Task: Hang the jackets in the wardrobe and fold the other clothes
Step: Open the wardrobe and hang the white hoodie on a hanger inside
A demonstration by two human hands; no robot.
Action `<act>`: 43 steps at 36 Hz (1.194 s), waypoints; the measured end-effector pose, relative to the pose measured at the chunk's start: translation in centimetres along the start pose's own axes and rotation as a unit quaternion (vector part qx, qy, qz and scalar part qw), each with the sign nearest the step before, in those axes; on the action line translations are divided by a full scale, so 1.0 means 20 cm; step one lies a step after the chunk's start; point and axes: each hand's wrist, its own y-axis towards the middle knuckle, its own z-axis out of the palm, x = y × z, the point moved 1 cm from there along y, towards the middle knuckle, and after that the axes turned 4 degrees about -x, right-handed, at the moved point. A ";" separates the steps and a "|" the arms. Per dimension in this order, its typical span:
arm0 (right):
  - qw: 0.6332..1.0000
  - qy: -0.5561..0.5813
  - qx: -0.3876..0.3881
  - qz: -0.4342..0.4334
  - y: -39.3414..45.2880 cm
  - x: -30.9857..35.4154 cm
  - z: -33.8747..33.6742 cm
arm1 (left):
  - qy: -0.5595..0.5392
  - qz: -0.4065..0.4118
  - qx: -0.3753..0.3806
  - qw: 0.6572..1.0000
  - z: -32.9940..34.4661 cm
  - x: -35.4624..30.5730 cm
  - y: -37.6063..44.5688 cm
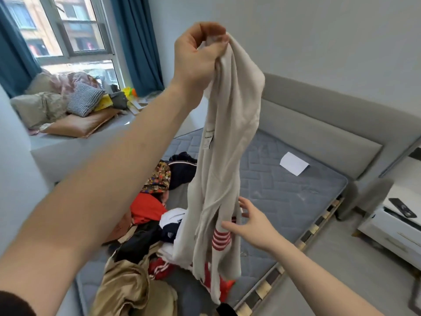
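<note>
A person's right hand point(248, 221), fingers spread, reaches for the lower part of a pale garment point(224, 156) hanging limp above the clothes pile point(148, 224) at the bed's point(296, 195) near edge. The left hand point(200, 53) pinches its top. Light, soft, floppy: best held by both shoulders.

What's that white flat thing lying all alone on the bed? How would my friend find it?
Look at the blue-grey mattress and go toward the grey headboard. A white sheet of paper lies flat there by itself. The pile of clothes sits at the other end, crumpled and colourful, but the paper is smooth, plain and rectangular.
</note>
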 end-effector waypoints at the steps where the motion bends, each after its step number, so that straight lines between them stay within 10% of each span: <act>1: 1.000 0.004 -0.002 -0.005 0.02 0.02 0.02 | -0.005 0.003 0.000 1.000 0.00 -0.01 0.01; 10: 0.981 0.046 -0.176 -0.068 0.01 0.21 -0.13 | 0.051 0.001 -0.015 0.999 -0.23 0.03 0.12; 18: 0.934 0.161 -0.290 -0.133 -0.12 0.52 -0.63 | 0.213 -0.188 0.252 0.925 -0.23 0.33 0.01; 26: 0.929 0.158 -0.278 -0.184 -0.37 0.56 -0.87 | 0.313 -0.121 0.366 0.868 0.10 0.69 -0.27; 33: 0.926 0.163 -0.312 -0.134 -0.67 0.40 -1.18 | 0.431 0.025 0.447 0.784 0.53 0.77 -0.40; 43: 0.895 0.088 -0.418 0.129 -1.18 -0.32 -1.64 | 0.263 0.045 0.466 0.844 1.45 0.51 -0.54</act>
